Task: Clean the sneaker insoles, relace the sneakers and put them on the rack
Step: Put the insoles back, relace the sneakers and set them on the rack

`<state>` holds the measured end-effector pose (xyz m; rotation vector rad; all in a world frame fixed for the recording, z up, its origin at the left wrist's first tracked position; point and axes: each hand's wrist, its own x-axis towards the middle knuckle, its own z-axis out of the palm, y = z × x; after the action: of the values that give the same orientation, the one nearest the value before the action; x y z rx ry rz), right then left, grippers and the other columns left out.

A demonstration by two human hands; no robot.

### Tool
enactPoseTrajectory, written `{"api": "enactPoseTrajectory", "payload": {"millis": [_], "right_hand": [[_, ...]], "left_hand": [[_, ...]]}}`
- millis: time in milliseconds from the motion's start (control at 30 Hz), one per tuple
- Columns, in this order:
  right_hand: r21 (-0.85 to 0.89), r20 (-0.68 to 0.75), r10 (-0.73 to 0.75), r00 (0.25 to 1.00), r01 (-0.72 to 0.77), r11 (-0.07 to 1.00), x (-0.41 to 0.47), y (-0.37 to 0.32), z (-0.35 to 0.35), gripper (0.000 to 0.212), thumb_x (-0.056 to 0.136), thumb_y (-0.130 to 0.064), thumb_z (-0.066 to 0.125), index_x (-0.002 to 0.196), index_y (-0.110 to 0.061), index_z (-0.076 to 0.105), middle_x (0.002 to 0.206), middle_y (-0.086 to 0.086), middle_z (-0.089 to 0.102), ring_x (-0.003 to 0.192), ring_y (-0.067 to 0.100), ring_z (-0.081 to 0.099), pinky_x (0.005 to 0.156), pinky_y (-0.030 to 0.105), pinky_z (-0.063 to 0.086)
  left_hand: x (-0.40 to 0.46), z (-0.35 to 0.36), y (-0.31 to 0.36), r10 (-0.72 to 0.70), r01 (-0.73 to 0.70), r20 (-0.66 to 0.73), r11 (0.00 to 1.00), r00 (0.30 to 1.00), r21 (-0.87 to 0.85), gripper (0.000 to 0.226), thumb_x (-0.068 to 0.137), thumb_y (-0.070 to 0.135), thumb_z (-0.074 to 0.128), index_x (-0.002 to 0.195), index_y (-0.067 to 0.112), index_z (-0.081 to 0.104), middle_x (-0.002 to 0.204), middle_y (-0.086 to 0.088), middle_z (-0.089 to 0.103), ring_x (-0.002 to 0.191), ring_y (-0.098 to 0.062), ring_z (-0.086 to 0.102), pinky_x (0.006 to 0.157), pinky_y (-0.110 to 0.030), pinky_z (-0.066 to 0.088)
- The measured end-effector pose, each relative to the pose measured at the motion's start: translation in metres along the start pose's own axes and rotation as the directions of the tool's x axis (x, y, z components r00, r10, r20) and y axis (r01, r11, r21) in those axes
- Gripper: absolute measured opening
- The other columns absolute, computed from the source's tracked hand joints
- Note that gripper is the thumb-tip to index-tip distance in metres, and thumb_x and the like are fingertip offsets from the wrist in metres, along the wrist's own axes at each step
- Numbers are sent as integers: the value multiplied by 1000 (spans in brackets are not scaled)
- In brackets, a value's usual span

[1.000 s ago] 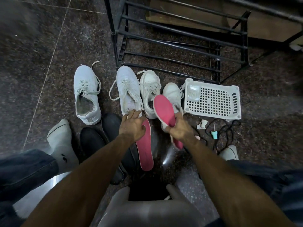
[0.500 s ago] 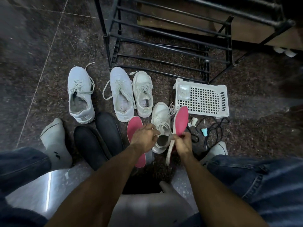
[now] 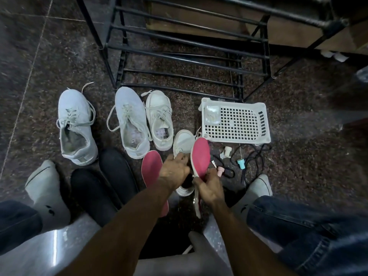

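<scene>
No readable text, label, brand, number or sign shows anywhere here; the small dark marks on the socks are illegible.

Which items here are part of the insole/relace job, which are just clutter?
Job: pink insole in right hand; second pink insole on floor; small sneaker under left hand; three more sneakers; black rack.
Clutter: white basket, black cord, black slippers.
</scene>
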<state>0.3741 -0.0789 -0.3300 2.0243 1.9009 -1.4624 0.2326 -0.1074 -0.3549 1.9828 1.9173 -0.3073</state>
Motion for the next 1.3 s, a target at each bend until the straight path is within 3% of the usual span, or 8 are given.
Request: {"api": "enactPoseTrajectory", "payload": {"millis": [133,300,467,600,733,833,933,1300], "right_hand": [[11,13,-8,1000,8,1000,3,-3,-1,34,79,-26,69,103,-15,48,93,6,64,84,27,60,70,33,46],[28,44,10,999,-11,1000,4,-7,-3,36,77,-24,70,106,-15,51,93,5,68,83,27,64,74,38,53],[69,75,66,995,-71,995,2,-19,-17,39,74,-23,72,108,-18,54,101,9,70,88,27,65,81,42,53],[-391,64,75,995,-44,919,-19,-22,-40,44,71,-46,62,105,-19,60,105,11,67,99,33,63,73,30,43],[-574,113,88,990,-7,818,-41,-26,-49,51,69,-43,61,111,-16,59,105,8,67,96,31,65,77,32,50],[-668,166,108,980,32,744,-51,-38,-49,31,74,-36,63,97,-15,61,96,5,68,89,27,65,71,28,46],[-701,218,145,965,52,711,-59,-46,-40,30,76,-35,63,98,-15,62,89,4,62,81,25,59,68,27,43],[-578,88,33,996,24,816,-41,-41,-3,45,84,-41,59,118,-10,57,118,15,62,108,36,59,87,36,47]], "left_hand": [[-1,4,-23,228,-233,-115,972,967,-29,32,91,24,47,118,20,64,129,0,50,123,-23,45,97,-42,38],[10,-6,-31,167,-161,26,975,986,-150,27,96,24,41,104,7,61,109,-5,57,87,-31,63,65,-37,43],[32,-14,-40,75,-26,101,910,992,-413,17,83,24,57,83,14,71,90,-5,70,84,-26,64,72,-34,49],[40,-16,-39,26,60,160,861,987,-505,11,79,19,63,80,14,73,86,-3,73,84,-23,65,76,-34,52],[40,-12,-40,-4,101,169,818,986,-567,13,78,17,66,86,19,76,94,2,74,90,-17,67,83,-31,53],[37,-9,-38,-31,118,154,794,988,-596,14,78,16,67,87,18,77,94,1,75,90,-18,67,83,-32,54],[33,-9,-35,-65,146,152,775,986,-615,13,78,15,67,87,17,76,94,-1,74,88,-19,67,82,-32,55],[26,-3,-29,-124,179,131,749,984,-638,15,76,17,64,85,19,76,94,-1,74,88,-21,68,82,-34,56]]}}
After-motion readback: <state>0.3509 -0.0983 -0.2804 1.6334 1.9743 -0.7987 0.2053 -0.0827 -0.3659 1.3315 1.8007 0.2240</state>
